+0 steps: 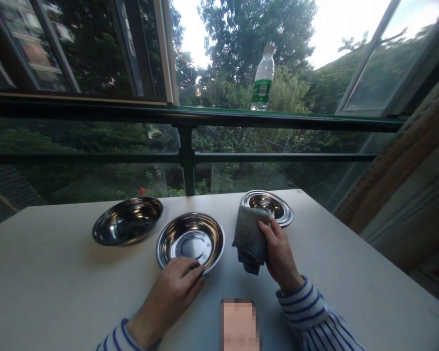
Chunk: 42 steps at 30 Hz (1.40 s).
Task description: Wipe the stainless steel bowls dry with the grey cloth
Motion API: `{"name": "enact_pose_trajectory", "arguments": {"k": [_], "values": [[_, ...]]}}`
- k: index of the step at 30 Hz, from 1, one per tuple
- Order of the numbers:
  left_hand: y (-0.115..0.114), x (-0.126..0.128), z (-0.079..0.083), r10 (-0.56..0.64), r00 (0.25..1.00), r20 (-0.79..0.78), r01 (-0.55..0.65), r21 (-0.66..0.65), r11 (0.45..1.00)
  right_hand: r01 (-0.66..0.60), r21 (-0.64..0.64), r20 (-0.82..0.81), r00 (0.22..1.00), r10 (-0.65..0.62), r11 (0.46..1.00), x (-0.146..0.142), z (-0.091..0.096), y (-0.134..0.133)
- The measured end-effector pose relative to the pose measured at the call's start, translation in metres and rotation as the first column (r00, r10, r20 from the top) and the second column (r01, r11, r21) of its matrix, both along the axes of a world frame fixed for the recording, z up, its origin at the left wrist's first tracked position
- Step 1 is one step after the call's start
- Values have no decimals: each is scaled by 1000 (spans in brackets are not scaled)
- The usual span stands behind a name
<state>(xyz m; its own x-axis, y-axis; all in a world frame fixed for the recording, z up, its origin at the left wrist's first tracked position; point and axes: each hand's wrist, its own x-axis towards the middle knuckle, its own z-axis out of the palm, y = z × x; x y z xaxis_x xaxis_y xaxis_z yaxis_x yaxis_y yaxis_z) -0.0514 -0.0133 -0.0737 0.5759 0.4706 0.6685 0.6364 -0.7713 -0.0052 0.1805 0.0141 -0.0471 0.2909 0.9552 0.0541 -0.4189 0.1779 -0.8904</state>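
Observation:
Three shiny steel bowls stand on a pale table (40,287). My left hand (171,287) rests on the near rim of the middle bowl (190,240), fingers curled over its edge. My right hand (278,253) is closed on a folded grey cloth (249,236), which hangs just above the table between the middle bowl and the right bowl (269,205). The cloth overlaps the left edge of that right bowl. The left bowl (128,220) stands apart, untouched.
A dark railing (190,117) runs behind the table's far edge, with a clear plastic bottle (262,80) standing on it. Open window frames and trees lie beyond. A wall rises at the right. A blurred patch (238,324) sits at the near table edge.

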Motion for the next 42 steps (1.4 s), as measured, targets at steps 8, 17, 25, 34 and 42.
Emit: {"name": "enact_pose_trajectory", "arguments": {"k": [8,17,25,34,42], "values": [[0,-6,11,36,986,163,-28,-51,998,-13,-34,38,999,15,999,1,-1,-3],[12,-6,43,355,811,465,-97,-492,865,-92,-76,81,992,98,993,-6,-3,-4],[25,-6,75,636,470,612,14,-726,688,-99,-33,195,975,103,995,-7,-7,-2],[30,15,102,637,161,754,539,-608,584,-53,53,326,945,33,997,-9,4,-8],[33,41,100,642,145,753,669,-553,497,79,259,623,748,-229,963,-22,28,-5]]}}
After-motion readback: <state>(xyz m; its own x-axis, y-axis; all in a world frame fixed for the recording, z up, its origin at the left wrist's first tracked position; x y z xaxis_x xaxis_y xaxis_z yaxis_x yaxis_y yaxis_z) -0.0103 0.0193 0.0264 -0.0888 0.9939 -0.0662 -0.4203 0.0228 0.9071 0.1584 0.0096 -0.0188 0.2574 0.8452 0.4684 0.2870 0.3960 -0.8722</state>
